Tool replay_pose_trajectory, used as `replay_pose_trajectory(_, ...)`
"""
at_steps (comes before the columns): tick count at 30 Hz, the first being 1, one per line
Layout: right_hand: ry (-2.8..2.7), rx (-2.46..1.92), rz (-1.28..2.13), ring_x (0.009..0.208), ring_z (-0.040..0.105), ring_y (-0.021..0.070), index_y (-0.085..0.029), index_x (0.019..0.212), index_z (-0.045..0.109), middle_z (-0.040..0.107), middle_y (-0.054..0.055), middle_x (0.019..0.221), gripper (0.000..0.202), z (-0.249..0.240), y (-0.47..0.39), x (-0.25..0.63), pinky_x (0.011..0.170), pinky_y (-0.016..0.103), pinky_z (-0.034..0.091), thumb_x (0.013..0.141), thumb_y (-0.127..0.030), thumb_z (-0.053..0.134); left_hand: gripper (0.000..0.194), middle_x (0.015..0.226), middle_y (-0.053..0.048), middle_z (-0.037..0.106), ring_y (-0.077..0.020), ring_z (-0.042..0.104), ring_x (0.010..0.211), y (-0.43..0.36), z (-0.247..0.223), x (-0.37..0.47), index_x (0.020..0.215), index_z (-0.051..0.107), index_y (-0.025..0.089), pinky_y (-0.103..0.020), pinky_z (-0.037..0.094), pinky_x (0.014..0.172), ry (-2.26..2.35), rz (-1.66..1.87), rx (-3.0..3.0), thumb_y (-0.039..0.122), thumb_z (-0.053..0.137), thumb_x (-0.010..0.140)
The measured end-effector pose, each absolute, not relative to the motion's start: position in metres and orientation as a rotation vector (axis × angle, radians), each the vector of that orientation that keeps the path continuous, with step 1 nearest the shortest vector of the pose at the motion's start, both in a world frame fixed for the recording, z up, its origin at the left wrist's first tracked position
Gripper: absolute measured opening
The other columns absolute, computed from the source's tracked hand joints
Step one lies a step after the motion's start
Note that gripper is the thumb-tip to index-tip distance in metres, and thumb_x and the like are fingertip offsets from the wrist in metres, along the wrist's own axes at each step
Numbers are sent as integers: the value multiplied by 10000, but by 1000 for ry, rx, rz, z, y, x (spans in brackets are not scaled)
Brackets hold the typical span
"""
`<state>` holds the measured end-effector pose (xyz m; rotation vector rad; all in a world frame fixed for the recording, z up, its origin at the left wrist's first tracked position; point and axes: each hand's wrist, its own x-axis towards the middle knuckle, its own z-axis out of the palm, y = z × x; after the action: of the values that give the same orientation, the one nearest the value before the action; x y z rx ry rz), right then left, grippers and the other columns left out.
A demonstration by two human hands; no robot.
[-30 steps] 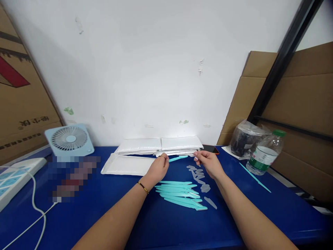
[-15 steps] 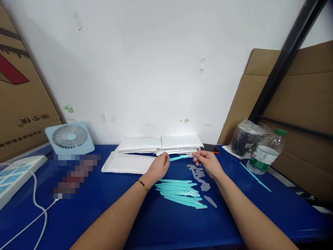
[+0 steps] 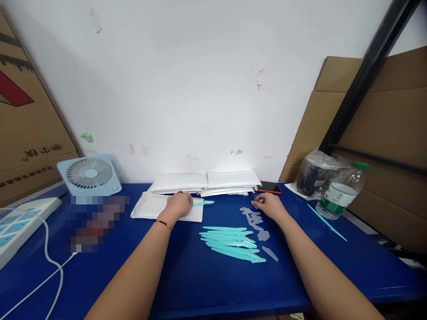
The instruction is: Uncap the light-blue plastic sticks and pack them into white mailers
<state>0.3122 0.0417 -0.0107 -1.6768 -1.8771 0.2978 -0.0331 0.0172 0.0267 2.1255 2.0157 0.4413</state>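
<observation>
My left hand (image 3: pixel 180 204) is closed around the handle of a turquoise eyebrow razor (image 3: pixel 204 203), its blade end pointing right. It hovers over a white padded envelope (image 3: pixel 148 206). On the right, my right hand (image 3: pixel 269 205) pinches a small translucent piece, seemingly a clear blade cover, mostly hidden by the fingers. Below it lie several loose clear blade covers (image 3: pixel 255 218), with one cover (image 3: pixel 269 254) apart from them. Several turquoise eyebrow razors (image 3: pixel 230 240) form a pile in front of me, blade ends to the right.
Stacked white padded envelopes (image 3: pixel 233 179) lie against the wall, beside a phone (image 3: pixel 268 187). At right are a water bottle (image 3: pixel 342 195), a bagged dark cup (image 3: pixel 310 178) and a single razor (image 3: pixel 327 222). A fan (image 3: pixel 90 174), power strip (image 3: pixel 25 226) and white cable (image 3: pixel 55 266) are at left.
My left hand has moved left with the razor, over the envelope. My right hand has shifted slightly right, away from the razor's tip, so the hands are farther apart.
</observation>
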Motion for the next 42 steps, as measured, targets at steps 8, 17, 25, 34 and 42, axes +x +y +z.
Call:
replay_pose_trajectory(8, -1880, -1628, 353, 585, 564, 150, -196, 656, 624, 635, 15, 632, 124, -21, 47, 305, 544, 241, 378, 656, -319, 625, 191, 863, -15, 618, -191, 546, 862, -14, 19, 22, 818, 655, 251, -275, 365, 785, 1275, 487, 2401, 358, 629, 662)
replay_pose_trajectory(17, -1629, -1123, 1009, 597, 549, 131, -170, 886, 624, 590, 7, 651, 343, 12, 19, 295, 561, 241, 423, 652, -414, 681, 85, 699, -14, 615, -147, 549, 632, -7, 11, 22, 721, 565, 192, -239, 392, 586, 1350, 625, 2154, 250, 505, 737)
replay_pose_trajectory(25, -1497, -1030, 1072, 596, 542, 127, -155, 852, 646, 616, 32, 663, 360, 18, 12, 287, 581, 252, 439, 647, -447, 693, 88, 722, 3, 588, -107, 557, 621, 1, 12, 17, 807, 472, 182, -206, 405, 543, 1217, 849, 1953, 246, 416, 784)
replay_pose_trajectory(34, -1495, -1118, 1001, 454, 510, 100, -146, 743, 645, 605, 31, 578, 354, 20, 8, 280, 440, 219, 409, 648, -486, 675, 120, 721, -3, 586, -109, 508, 593, 0, 12, 17, 808, 492, 179, -215, 384, 515, 1274, 829, 2022, 255, 402, 783)
replay_pose_trajectory(42, -1408, -1057, 1206, 613, 609, 155, -136, 794, 658, 637, 54, 676, 333, 19, 8, 283, 549, 248, 480, 598, -389, 747, 114, 716, 2, 586, -104, 489, 575, 1, 11, 16, 801, 496, 184, -212, 376, 521, 1282, 846, 2050, 258, 410, 795)
